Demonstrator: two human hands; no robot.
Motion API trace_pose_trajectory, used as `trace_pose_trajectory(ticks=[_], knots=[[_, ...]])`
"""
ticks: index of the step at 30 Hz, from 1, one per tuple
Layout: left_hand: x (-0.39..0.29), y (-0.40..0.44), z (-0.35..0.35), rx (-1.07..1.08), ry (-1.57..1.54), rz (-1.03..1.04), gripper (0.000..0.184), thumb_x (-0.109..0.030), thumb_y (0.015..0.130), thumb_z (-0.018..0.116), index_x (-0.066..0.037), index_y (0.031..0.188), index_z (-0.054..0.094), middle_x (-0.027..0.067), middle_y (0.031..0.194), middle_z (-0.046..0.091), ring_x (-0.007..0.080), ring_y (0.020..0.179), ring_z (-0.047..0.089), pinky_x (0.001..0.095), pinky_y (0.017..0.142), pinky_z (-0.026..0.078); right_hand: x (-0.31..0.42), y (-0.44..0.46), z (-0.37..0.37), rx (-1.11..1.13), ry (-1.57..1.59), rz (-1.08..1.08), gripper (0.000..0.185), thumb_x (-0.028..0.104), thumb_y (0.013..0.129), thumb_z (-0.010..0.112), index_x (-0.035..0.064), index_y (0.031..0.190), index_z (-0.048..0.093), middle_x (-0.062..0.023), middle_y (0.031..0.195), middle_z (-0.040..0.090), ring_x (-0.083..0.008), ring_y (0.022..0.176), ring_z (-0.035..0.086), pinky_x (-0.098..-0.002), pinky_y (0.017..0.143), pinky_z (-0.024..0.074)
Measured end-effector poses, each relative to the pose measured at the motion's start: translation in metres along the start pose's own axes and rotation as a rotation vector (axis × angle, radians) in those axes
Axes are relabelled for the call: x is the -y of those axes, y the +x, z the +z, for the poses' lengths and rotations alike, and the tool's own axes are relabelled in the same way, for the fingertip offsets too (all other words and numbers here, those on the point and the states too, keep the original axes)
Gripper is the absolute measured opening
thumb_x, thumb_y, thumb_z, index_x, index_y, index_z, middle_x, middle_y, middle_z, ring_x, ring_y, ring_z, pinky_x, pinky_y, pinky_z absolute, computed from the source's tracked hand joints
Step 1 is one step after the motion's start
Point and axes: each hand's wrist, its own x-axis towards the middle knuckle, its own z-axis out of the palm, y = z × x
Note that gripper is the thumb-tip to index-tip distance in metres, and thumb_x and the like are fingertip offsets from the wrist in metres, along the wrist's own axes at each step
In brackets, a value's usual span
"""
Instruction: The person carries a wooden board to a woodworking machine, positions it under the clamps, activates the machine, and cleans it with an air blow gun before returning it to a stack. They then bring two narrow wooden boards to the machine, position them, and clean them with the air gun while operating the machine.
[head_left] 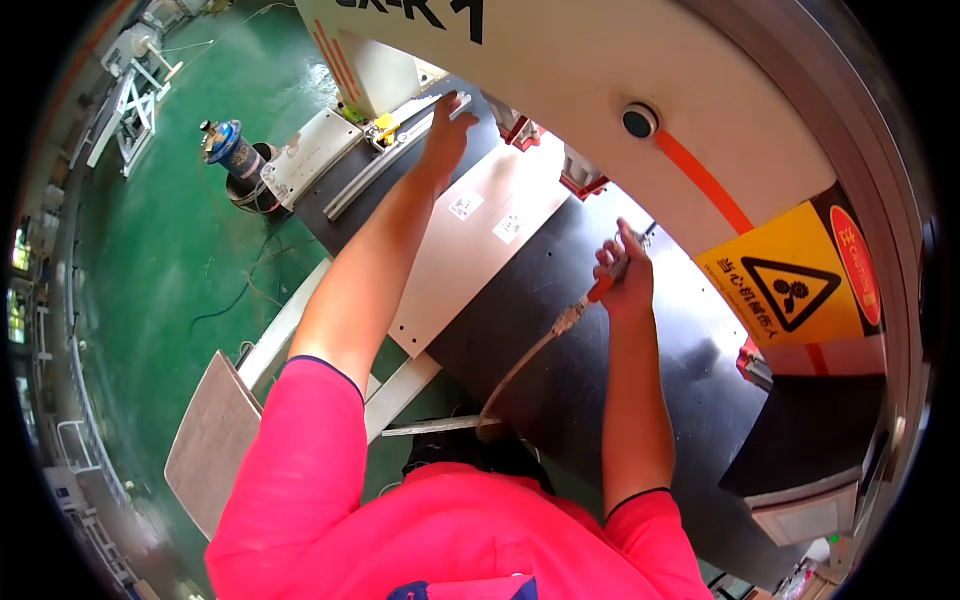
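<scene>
My right hand is wrapped round an air blow gun above the dark machine table. A hose runs from the gun's orange lower end down toward my waist. Its nozzle side points at the machine body. My left hand is stretched out at the far left, fingers apart and holding nothing that I can see. Close beside it lies a metal rail; whether the fingers touch it I cannot tell. Between my arms a pale flat board with two printed labels lies on the dark table.
The machine's white upper body overhangs the table, with red-and-metal fittings beneath it. A yellow warning sign is at right. A blue-topped canister in a black bucket stands on the green floor. A grey-brown board juts out at lower left.
</scene>
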Motion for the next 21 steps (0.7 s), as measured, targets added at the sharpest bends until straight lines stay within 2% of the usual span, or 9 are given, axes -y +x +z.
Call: trace_pose_trajectory(ticks=[1,4,7,10,11,13,15,21], knots=[[-0.012,0.003,0.002,0.040,-0.105,-0.010,0.064,-0.025,0.087,0.052,-0.013,0.148,0.035,0.0069,0.147,0.044,0.0220,0.124,0.048,0.0392,0.105,0.035,0.006,0.008,0.016,0.015,0.043,-0.006,0.038,0.030,0.096,0.061,0.0193,0.130,0.050,-0.0011,0.079,0.058,-0.0138,0.068,0.055,-0.0240,0.050,0.0410],[-0.037,0.011,0.006,0.186,-0.182,0.010,0.063,-0.026,0.085,0.052,-0.015,0.145,0.037,0.0022,0.144,0.045,0.0201,0.124,0.047,0.0392,0.106,0.033,0.003,0.050,0.030,0.200,0.279,-0.030,0.021,0.030,0.102,0.051,0.0113,0.111,0.056,-0.0029,0.078,0.058,-0.0120,0.061,0.051,-0.0243,0.049,0.0388],[-0.037,0.019,0.017,0.189,-0.343,-0.028,0.056,-0.024,0.086,0.056,-0.009,0.138,0.041,0.0058,0.133,0.052,0.0200,0.118,0.052,0.0381,0.107,0.033,0.000,0.065,0.044,0.329,0.275,-0.071,0.019,0.026,0.094,0.060,0.0102,0.086,0.055,-0.0021,0.078,0.057,-0.0120,0.059,0.050,-0.0256,0.048,0.0392],[-0.021,0.032,0.020,0.229,-0.439,-0.051,0.051,-0.020,0.087,0.055,-0.007,0.136,0.044,0.0077,0.127,0.056,0.0197,0.113,0.055,0.0344,0.103,0.037,-0.002,0.059,0.053,0.338,0.277,-0.119,0.020,0.024,0.093,0.061,0.0099,0.081,0.054,-0.0025,0.077,0.058,-0.0128,0.057,0.049,-0.0265,0.047,0.0387],[-0.016,0.032,0.020,0.245,-0.448,-0.066,0.050,-0.019,0.087,0.055,-0.007,0.135,0.045,0.0080,0.126,0.057,0.0195,0.112,0.056,0.0334,0.101,0.039,-0.003,0.061,0.054,0.410,0.279,-0.133,0.020,0.023,0.092,0.061,0.0096,0.080,0.053,-0.0042,0.081,0.060,-0.0140,0.057,0.052,-0.0272,0.047,0.0385],[-0.011,0.028,0.028,0.351,-0.522,-0.097,0.063,-0.010,0.076,0.055,-0.007,0.138,0.044,0.0096,0.128,0.057,0.0210,0.122,0.051,0.0338,0.106,0.035,-0.006,0.063,0.059,0.418,0.291,-0.081,0.023,0.028,0.099,0.051,0.0069,0.089,0.055,-0.0082,0.080,0.059,-0.0145,0.057,0.050,-0.0267,0.046,0.0368],[-0.041,0.000,0.031,0.262,-0.436,-0.089,0.078,-0.004,0.066,0.055,-0.006,0.143,0.042,0.0123,0.137,0.054,0.0250,0.133,0.045,0.0333,0.109,0.033,-0.007,0.062,0.076,0.433,0.304,-0.082,0.028,0.030,0.102,0.046,0.0054,0.095,0.056,-0.0111,0.081,0.060,-0.0152,0.057,0.049,-0.0266,0.045,0.0363],[-0.039,0.002,0.023,0.319,-0.470,-0.086,0.086,0.001,0.069,0.050,-0.009,0.152,0.032,0.0121,0.144,0.049,0.0249,0.134,0.042,0.0303,0.106,0.033,-0.016,0.066,0.080,0.478,0.328,-0.123,0.030,0.031,0.103,0.044,0.0045,0.106,0.057,-0.0137,0.086,0.061,-0.0163,0.056,0.048,-0.0268,0.045,0.0358]])
